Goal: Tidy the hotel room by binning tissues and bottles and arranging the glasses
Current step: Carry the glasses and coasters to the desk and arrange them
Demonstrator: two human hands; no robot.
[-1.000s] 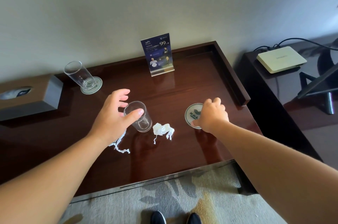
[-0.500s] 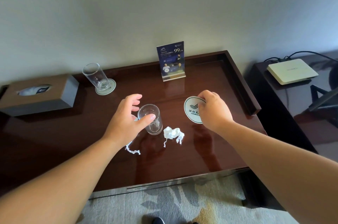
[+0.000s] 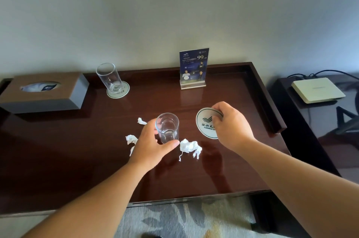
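Gripping the clear drinking glass (image 3: 167, 128) at frame ctr w/ my left hand (image 3: 149, 146), thumb & fingers curled round it. My right hand (image 3: 231, 127) pinches the round white paper coaster (image 3: 206, 124) just right of it. Beside the glass lie crumpled white tissues (image 3: 189, 147) on the dark wooden desk (image 3: 77, 160); a 2nd clear glass (image 3: 110, 78) stands upper left.

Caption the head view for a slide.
Tidying a hotel desk: left hand grips a glass, right hand pinches a coaster, crumpled tissues beside them.
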